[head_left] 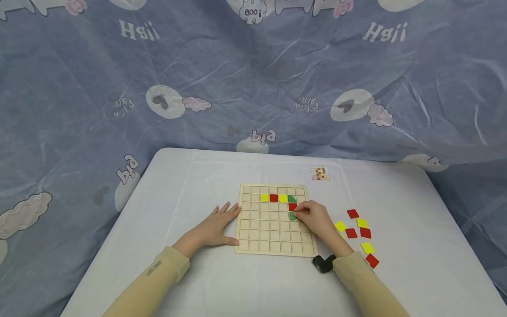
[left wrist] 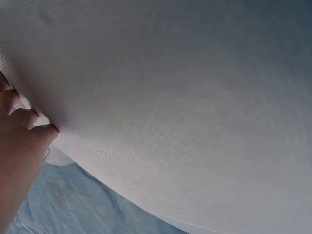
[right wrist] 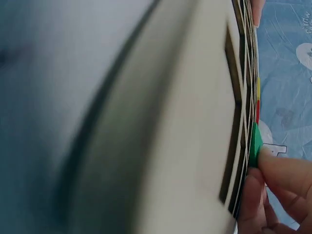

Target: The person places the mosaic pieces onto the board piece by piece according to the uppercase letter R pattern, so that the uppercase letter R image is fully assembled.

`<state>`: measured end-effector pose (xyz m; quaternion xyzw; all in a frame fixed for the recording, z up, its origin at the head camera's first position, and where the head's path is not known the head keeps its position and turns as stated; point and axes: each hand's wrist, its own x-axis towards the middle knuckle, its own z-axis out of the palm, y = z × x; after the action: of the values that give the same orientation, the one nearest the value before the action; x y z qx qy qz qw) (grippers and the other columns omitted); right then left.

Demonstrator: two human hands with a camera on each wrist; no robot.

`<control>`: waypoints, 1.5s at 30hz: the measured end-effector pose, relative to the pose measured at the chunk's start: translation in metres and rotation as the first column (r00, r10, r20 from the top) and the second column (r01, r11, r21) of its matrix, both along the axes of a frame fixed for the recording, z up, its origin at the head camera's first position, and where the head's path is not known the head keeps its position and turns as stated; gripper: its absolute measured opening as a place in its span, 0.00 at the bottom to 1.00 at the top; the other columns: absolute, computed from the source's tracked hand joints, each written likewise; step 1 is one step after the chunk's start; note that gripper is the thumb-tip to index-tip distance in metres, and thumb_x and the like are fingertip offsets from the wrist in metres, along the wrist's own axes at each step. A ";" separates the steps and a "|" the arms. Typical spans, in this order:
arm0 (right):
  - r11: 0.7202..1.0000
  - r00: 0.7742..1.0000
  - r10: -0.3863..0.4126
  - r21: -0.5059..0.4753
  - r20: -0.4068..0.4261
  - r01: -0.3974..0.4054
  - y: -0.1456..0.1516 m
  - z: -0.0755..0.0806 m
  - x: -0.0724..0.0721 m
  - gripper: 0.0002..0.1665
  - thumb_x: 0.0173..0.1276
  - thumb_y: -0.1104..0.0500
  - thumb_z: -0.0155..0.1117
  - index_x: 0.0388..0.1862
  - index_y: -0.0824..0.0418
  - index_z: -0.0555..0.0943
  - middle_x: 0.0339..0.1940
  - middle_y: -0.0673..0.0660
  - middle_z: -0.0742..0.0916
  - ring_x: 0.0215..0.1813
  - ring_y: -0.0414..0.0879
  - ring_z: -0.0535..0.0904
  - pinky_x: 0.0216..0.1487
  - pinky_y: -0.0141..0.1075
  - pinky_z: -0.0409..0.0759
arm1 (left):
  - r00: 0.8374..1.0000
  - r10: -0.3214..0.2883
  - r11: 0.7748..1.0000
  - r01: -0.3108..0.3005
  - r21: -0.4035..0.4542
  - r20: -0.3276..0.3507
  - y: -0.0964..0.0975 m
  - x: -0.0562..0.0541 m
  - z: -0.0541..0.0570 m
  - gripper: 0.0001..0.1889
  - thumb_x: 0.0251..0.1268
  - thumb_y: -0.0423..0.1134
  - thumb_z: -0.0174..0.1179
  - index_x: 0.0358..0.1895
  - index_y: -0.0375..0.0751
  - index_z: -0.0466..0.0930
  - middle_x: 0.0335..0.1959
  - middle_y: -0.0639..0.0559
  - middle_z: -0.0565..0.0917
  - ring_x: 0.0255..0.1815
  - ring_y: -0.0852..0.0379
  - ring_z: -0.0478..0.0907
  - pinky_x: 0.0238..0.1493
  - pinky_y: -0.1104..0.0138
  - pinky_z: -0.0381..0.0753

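A wooden grid board lies on the white table. Across one of its upper rows sit a yellow tile, a red tile, a second yellow tile and a green rounded piece. Below the green one is another red tile. My right hand pinches a green piece between thumb and finger, over the cell under that red tile. With fingers spread, my left hand rests at the board's left edge, fingertips and thumb at the rim.
Loose red tiles and yellow tiles lie scattered right of the board. A small patterned card is behind the board's right corner. A black object sits by my right sleeve. A printed blue cloth hangs behind the table.
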<state>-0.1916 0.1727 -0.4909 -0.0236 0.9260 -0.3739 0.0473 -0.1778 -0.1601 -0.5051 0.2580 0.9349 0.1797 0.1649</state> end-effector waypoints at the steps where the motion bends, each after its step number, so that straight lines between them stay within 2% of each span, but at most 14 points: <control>1: 1.000 1.000 0.001 0.006 -0.008 0.000 -0.001 0.000 0.000 0.04 0.65 0.60 0.70 0.36 0.61 0.86 0.36 0.57 0.84 0.34 0.44 0.78 0.35 0.32 0.76 | 1.000 0.001 1.000 -0.001 -0.002 -0.001 0.000 0.000 0.000 0.58 0.50 0.69 0.66 0.80 0.46 0.48 0.81 0.51 0.48 0.82 0.44 0.39 0.80 0.44 0.41; 8: 0.999 0.998 0.015 0.045 -0.056 -0.012 -0.006 0.002 0.000 0.04 0.62 0.62 0.71 0.35 0.62 0.85 0.34 0.56 0.82 0.33 0.44 0.76 0.34 0.31 0.75 | 1.000 0.007 1.000 -0.007 -0.002 -0.005 0.000 -0.002 0.000 0.58 0.50 0.68 0.67 0.80 0.47 0.48 0.81 0.51 0.48 0.83 0.45 0.39 0.80 0.45 0.40; 13: 0.998 0.999 0.034 0.047 -0.043 -0.031 0.000 0.006 -0.001 0.07 0.64 0.60 0.70 0.39 0.62 0.86 0.37 0.57 0.82 0.37 0.45 0.78 0.36 0.31 0.77 | 1.000 0.009 1.000 -0.010 -0.009 -0.012 0.000 -0.003 -0.001 0.58 0.49 0.69 0.66 0.80 0.47 0.48 0.81 0.51 0.48 0.83 0.45 0.39 0.80 0.45 0.40; 18: 0.999 1.000 -0.011 0.032 -0.007 0.012 0.026 0.016 0.000 0.13 0.66 0.57 0.69 0.45 0.62 0.85 0.41 0.58 0.83 0.41 0.48 0.79 0.40 0.32 0.80 | 1.000 0.010 1.000 -0.010 -0.004 -0.011 0.000 -0.003 -0.001 0.58 0.49 0.69 0.66 0.80 0.46 0.48 0.81 0.51 0.48 0.83 0.45 0.39 0.80 0.45 0.40; 23: 0.995 0.998 -0.060 0.078 0.030 0.058 0.064 0.022 0.008 0.16 0.68 0.56 0.67 0.51 0.62 0.83 0.47 0.61 0.84 0.42 0.50 0.79 0.39 0.33 0.78 | 1.000 0.004 1.000 -0.004 -0.010 -0.009 -0.001 -0.003 -0.002 0.58 0.50 0.69 0.66 0.80 0.46 0.48 0.81 0.51 0.48 0.83 0.45 0.39 0.80 0.45 0.40; 28: 0.985 0.993 -0.109 0.140 0.044 0.102 0.092 0.017 0.022 0.19 0.68 0.57 0.67 0.54 0.64 0.81 0.47 0.64 0.83 0.42 0.52 0.78 0.39 0.38 0.81 | 1.000 0.001 1.000 -0.001 -0.013 -0.007 -0.001 -0.003 -0.002 0.58 0.50 0.69 0.66 0.80 0.46 0.48 0.81 0.51 0.48 0.83 0.45 0.39 0.80 0.45 0.40; 32: 0.980 0.989 -0.126 0.163 0.073 0.113 0.103 0.011 0.030 0.22 0.64 0.57 0.71 0.53 0.67 0.81 0.45 0.65 0.82 0.43 0.53 0.77 0.41 0.39 0.83 | 1.000 0.006 1.000 -0.006 -0.013 -0.010 -0.001 -0.002 -0.001 0.58 0.49 0.69 0.67 0.80 0.46 0.49 0.81 0.51 0.49 0.83 0.45 0.39 0.80 0.45 0.40; 38: 0.974 0.988 -0.127 0.202 0.093 0.107 0.106 0.003 0.038 0.23 0.60 0.57 0.74 0.51 0.68 0.81 0.39 0.61 0.82 0.39 0.50 0.75 0.36 0.32 0.78 | 1.000 0.007 1.000 -0.007 0.003 0.000 0.000 0.000 0.001 0.58 0.49 0.68 0.67 0.79 0.46 0.49 0.81 0.50 0.49 0.82 0.44 0.40 0.80 0.44 0.40; 45: 0.966 0.981 -0.161 0.221 0.108 0.134 0.104 0.003 0.040 0.24 0.59 0.57 0.75 0.49 0.70 0.79 0.36 0.61 0.82 0.37 0.50 0.75 0.33 0.33 0.77 | 1.000 0.005 1.000 -0.005 0.002 -0.005 0.001 0.001 0.001 0.57 0.50 0.68 0.68 0.79 0.46 0.50 0.81 0.51 0.50 0.82 0.44 0.40 0.80 0.44 0.40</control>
<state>-0.1521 0.2768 -0.4874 0.0743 0.9551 -0.2757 0.0792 -0.1770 -0.1593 -0.5041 0.2563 0.9357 0.1802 0.1619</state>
